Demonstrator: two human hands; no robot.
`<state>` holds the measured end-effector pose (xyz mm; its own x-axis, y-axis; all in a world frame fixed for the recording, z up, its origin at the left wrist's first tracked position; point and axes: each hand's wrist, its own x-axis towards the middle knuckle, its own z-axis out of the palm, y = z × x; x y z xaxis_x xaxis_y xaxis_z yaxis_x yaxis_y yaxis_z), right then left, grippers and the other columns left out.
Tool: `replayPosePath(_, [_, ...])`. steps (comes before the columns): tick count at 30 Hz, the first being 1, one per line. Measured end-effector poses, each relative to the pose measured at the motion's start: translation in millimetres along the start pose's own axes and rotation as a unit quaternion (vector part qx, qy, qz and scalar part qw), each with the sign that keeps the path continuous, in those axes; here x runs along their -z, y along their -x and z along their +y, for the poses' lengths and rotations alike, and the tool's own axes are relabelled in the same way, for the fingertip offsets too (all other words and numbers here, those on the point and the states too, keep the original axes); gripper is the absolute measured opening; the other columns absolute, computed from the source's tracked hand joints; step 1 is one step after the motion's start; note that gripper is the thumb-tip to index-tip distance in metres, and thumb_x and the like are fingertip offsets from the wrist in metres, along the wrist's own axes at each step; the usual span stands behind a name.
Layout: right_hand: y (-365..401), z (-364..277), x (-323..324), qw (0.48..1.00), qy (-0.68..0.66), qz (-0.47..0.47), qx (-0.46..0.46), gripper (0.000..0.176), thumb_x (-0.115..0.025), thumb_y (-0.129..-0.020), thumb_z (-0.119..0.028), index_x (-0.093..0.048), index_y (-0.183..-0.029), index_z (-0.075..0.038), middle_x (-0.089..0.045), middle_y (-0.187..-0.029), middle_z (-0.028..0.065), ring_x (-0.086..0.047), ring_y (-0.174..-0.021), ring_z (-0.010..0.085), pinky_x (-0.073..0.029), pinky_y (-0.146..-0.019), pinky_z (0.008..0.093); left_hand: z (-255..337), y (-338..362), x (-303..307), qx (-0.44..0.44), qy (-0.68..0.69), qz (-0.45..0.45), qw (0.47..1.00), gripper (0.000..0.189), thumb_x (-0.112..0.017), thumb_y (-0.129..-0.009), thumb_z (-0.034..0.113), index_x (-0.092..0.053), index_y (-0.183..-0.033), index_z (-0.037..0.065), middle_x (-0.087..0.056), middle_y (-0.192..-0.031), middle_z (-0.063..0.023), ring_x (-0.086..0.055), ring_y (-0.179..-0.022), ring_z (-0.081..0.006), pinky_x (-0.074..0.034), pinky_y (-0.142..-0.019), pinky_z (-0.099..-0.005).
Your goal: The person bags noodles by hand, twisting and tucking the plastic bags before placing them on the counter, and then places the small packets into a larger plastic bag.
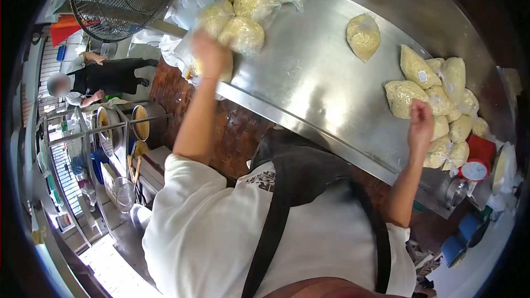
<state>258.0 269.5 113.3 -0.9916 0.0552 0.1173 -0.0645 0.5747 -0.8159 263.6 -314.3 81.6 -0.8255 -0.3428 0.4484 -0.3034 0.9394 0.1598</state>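
My left hand, smeared by motion, is over the left end of the metal table. Beside it lie several clear plastic bags of pale yellow shredded or grainy food; whether it grips one cannot be seen. At the right, my right hand has its fingers drawn together at the edge of a filled bag. Anything between those fingers is hidden. A large group of similar bags is heaped beyond this hand. One bag lies by itself between the two groups.
A red scale and a glass jar are near the table's right end. A wire-guarded fan stands at the upper left. Further left are a person in a dark apron, a metal rack and large round pots.
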Motion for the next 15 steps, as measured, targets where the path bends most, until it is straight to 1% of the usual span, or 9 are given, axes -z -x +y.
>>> replayPosePath(3, [32.4, -19.2, -61.0, 0.989, -0.018, -0.131, -0.06, 0.011, -0.064, -0.095, -0.01, -0.067, -0.104, -0.005, -0.059, -0.08, -0.001, -0.053, -0.076, 0.0083, -0.046, -0.071, 0.0237, -120.9, -27.5, 5.8, 0.185, -0.092, -0.113, 0.972, 0.076, -0.077, -0.076, 0.05, -0.055, -0.126, -0.002, -0.062, -0.115, -0.0271, -0.057, -0.113, -0.0383, -0.043, -0.096, -0.0478])
replayPosePath(5, [42.3, -53.6, -105.5, 0.977, -0.05, -0.198, -0.061, 0.017, -0.066, -0.092, -0.009, -0.065, -0.109, -0.005, -0.059, -0.079, -0.0008, -0.054, -0.076, 0.0097, -0.047, -0.072, 0.0251, -176.3, -41.3, -35.2, 0.285, 0.198, -0.303, 0.887, 0.038, -0.068, -0.088, 0.035, -0.068, -0.108, 0.002, -0.069, -0.103, -0.0235, -0.065, -0.1, -0.0359, -0.051, -0.084, -0.0433])
replayPosePath(6, [45.9, -76.1, -128.6, 0.97, -0.061, -0.23, -0.058, 0.023, -0.068, -0.09, -0.009, -0.064, -0.113, -0.006, -0.059, -0.079, -0.0002, -0.055, -0.076, 0.0112, -0.048, -0.073, 0.0264, -173.2, -33.3, -46.0, 0.005, 0.179, -0.196, 0.964, 0.033, -0.054, -0.095, 0.032, -0.071, -0.097, 0.005, -0.069, -0.098, -0.0211, -0.065, -0.095, -0.0377, -0.051, -0.083, -0.0428])
replayPosePath(8, [55.0, -125.2, -171.7, 0.968, -0.052, -0.245, -0.008, 0.035, -0.072, -0.086, -0.01, -0.062, -0.119, -0.007, -0.062, -0.086, 0.0033, -0.058, -0.079, 0.015, -0.05, -0.074, 0.0299, -104.4, -26.9, -0.8, -0.013, 0.242, -0.254, 0.936, 0.025, -0.049, -0.097, 0.017, -0.069, -0.097, 0.003, -0.07, -0.099, -0.02, -0.066, -0.094, -0.0364, -0.051, -0.083, -0.0394])
replayPosePath(9, [55.9, -152.2, -189.2, 0.956, -0.013, -0.29, -0.047, 0.043, -0.075, -0.084, -0.012, -0.059, -0.123, -0.008, -0.064, -0.099, 0.0076, -0.061, -0.087, 0.0204, -0.052, -0.08, 0.033, -86.9, -16.3, 8.0, 0.059, 0.357, -0.29, 0.886, 0.021, -0.051, -0.097, 0.012, -0.069, -0.097, 0.002, -0.07, -0.097, -0.0142, -0.065, -0.092, -0.0257, -0.049, -0.083, -0.0339])
replayPosePath(10, [60.7, -163.1, -209.1, 0.955, -0.015, -0.292, 0.046, 0.057, -0.078, -0.081, -0.014, -0.053, -0.132, -0.009, -0.061, -0.114, 0.0126, -0.061, -0.103, 0.0255, -0.05, -0.091, 0.0366, -69.3, -5.8, 16.7, 0.138, 0.46, -0.311, 0.82, 0.017, -0.053, -0.097, 0.007, -0.069, -0.097, 0.001, -0.071, -0.094, -0.0085, -0.063, -0.09, -0.0151, -0.048, -0.084, -0.0285])
replayPosePath(12, [73.0, -190.9, -251.5, 0.948, 0.013, -0.307, 0.087, 0.104, -0.086, -0.07, -0.022, -0.023, -0.152, -0.005, -0.038, -0.146, 0.0263, -0.038, -0.136, 0.0402, -0.031, -0.115, 0.0439, -26.1, 15.2, 23.7, 0.131, 0.544, -0.291, 0.776, 0.015, -0.055, -0.097, 0.01, -0.066, -0.103, 0.003, -0.067, -0.092, -0.0029, -0.059, -0.087, -0.011, -0.046, -0.08, -0.0257])
replayPosePath(13, [78.4, -195.9, -276.8, 0.951, 0.02, -0.283, 0.12, 0.118, -0.09, -0.064, -0.027, -0.016, -0.153, -0.003, -0.031, -0.15, 0.0281, -0.032, -0.138, 0.043, -0.027, -0.117, 0.0447, -1.2, 21.5, 35.0, 0.118, 0.574, -0.306, 0.75, 0.016, -0.056, -0.098, 0.012, -0.064, -0.109, 0.004, -0.063, -0.09, -0.0012, -0.057, -0.084, -0.0097, -0.045, -0.076, -0.0249])
replayPosePath(15, [89.9, -201.5, -317.9, 0.974, 0.013, -0.184, 0.135, 0.112, -0.089, -0.063, -0.027, -0.025, -0.151, -0.003, -0.039, -0.145, 0.0278, -0.04, -0.134, 0.0416, -0.035, -0.112, 0.0459, 40.9, 25.1, 64.2, 0.062, 0.624, -0.368, 0.687, 0.024, -0.058, -0.098, 0.017, -0.06, -0.12, 0.006, -0.057, -0.087, 0.0023, -0.052, -0.078, -0.0071, -0.043, -0.069, -0.0233])
